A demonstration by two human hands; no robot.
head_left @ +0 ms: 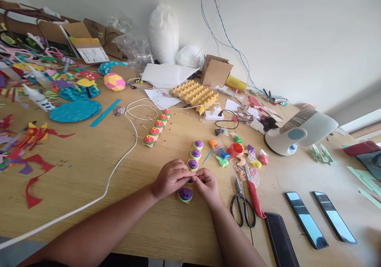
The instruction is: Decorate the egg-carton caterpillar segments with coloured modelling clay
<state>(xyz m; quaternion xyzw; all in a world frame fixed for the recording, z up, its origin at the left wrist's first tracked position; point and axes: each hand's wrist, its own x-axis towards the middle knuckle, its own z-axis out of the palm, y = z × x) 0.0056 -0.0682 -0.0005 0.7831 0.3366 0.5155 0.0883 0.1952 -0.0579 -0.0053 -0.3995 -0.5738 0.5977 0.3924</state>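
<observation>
A strip of egg-carton cups (pixel 185 194) lies in front of me, topped with purple clay caps with small dark dots. My left hand (pixel 172 178) reaches over the strip, its fingers closed together at one cup. Beside it, my right hand (pixel 207 185) has thumb and forefinger in a pinch, the tips meeting the left fingertips. Whatever they pinch is too small to make out, and the hands partly hide the cup beneath. Farther back lies a second carton strip (pixel 154 131) with red and green clay tops.
Black-handled scissors (pixel 242 207), a red-handled knife (pixel 254 197) and several phones (pixel 306 219) lie to the right. Clay packets (pixel 222 153) surround a red cup (pixel 235 149). A white fan (pixel 300 132) stands behind them. A white cable (pixel 110 179) crosses the left side.
</observation>
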